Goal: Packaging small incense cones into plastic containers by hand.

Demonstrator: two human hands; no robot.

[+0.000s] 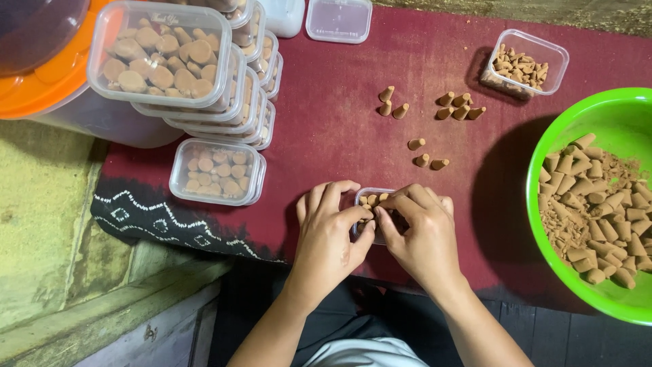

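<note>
A small clear plastic box (370,198) with brown cones in it lies on the dark red cloth (326,122) right in front of me. My left hand (329,234) rests on its left edge with the thumb over the rim. My right hand (421,228) covers the box's right half, fingertips pressed down among the cones inside. Most of the box is hidden under both hands. Loose brown cones (424,160) lie on the cloth just beyond the box, in small groups.
A green bowl (614,129) full of cones and crumbs sits at the right. An open clear box (526,64) with cones stands far right. Stacks of lidded filled boxes (214,170) stand at left, by an orange-lidded tub (47,81). A spare lid (338,19) lies far back.
</note>
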